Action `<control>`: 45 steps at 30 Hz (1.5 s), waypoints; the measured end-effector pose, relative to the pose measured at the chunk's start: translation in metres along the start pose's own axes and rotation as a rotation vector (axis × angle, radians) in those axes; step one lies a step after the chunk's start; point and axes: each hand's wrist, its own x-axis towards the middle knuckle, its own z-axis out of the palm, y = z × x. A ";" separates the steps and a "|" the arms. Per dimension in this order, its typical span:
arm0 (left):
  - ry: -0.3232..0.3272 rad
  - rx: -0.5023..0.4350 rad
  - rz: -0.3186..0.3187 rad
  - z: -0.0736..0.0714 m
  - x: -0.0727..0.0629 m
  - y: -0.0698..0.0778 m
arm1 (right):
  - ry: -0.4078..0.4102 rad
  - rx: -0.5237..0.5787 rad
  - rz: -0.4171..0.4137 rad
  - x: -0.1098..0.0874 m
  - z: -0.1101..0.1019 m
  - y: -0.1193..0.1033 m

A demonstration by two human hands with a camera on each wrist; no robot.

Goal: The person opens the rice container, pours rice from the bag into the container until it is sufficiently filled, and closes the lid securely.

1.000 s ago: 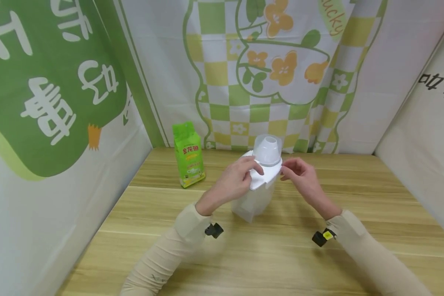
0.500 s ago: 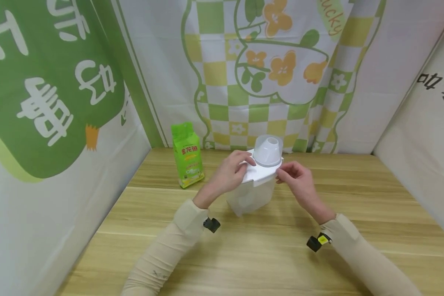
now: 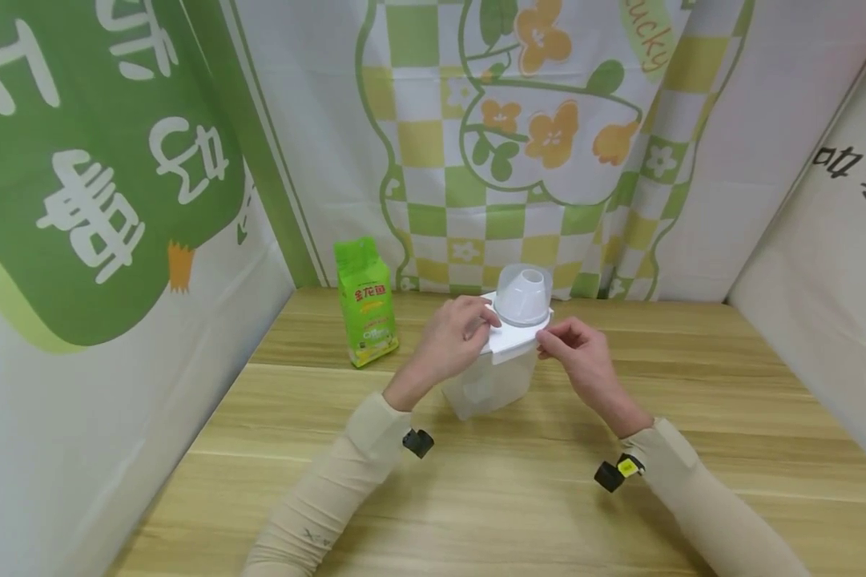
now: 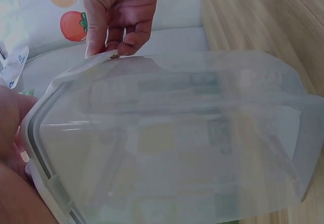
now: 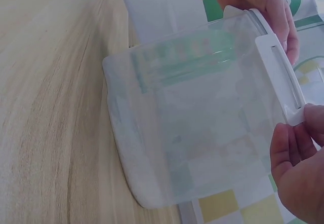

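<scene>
A translucent storage box [image 3: 493, 381] with a white lid [image 3: 515, 335] stands upright on the wooden table. On the lid's back part sits a clear measuring cup [image 3: 525, 295] over a white cone. My left hand [image 3: 450, 336] rests on the lid's left side with its fingers bent loosely. In the right wrist view, that hand's fingers lie along the lid's edge. At the lid's right edge, the thumb and fingers of my right hand [image 3: 582, 361] pinch the end of a slotted white side latch [image 5: 281, 79]. Through the box walls, no contents show.
A green bag [image 3: 368, 304] with red lettering stands upright on the table, left of the box. Printed cloth [image 3: 433, 192] hangs behind the table [image 3: 476, 513], and more covers both sides.
The box has turned and shifted slightly left from a second ago. Both hands moved with it, and the right hand came down a little along the lid's edge. Little differs over the last half second.
</scene>
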 end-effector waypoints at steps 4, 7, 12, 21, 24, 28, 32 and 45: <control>0.006 0.000 -0.006 0.001 -0.002 0.002 | -0.002 -0.022 0.021 0.000 0.000 -0.001; 0.007 0.006 -0.004 0.001 -0.003 0.002 | -0.004 -0.049 0.035 0.001 0.000 -0.002; 0.003 0.016 0.008 0.001 -0.003 0.002 | -0.010 -0.055 0.046 0.001 -0.001 -0.003; 0.001 0.043 0.034 0.002 -0.004 0.001 | -0.024 -0.077 0.066 0.000 -0.003 -0.006; 0.011 0.044 0.039 0.002 -0.004 0.002 | -0.026 -0.083 0.075 0.000 -0.003 -0.006; 0.013 0.049 0.039 0.001 -0.005 0.002 | -0.034 -0.041 0.110 0.001 -0.002 -0.006; 0.014 0.058 0.037 0.000 -0.006 0.002 | -0.042 -0.009 0.134 0.002 -0.002 -0.006; 0.022 0.068 0.076 -0.001 -0.007 0.002 | -0.039 -0.046 0.146 -0.001 0.001 -0.008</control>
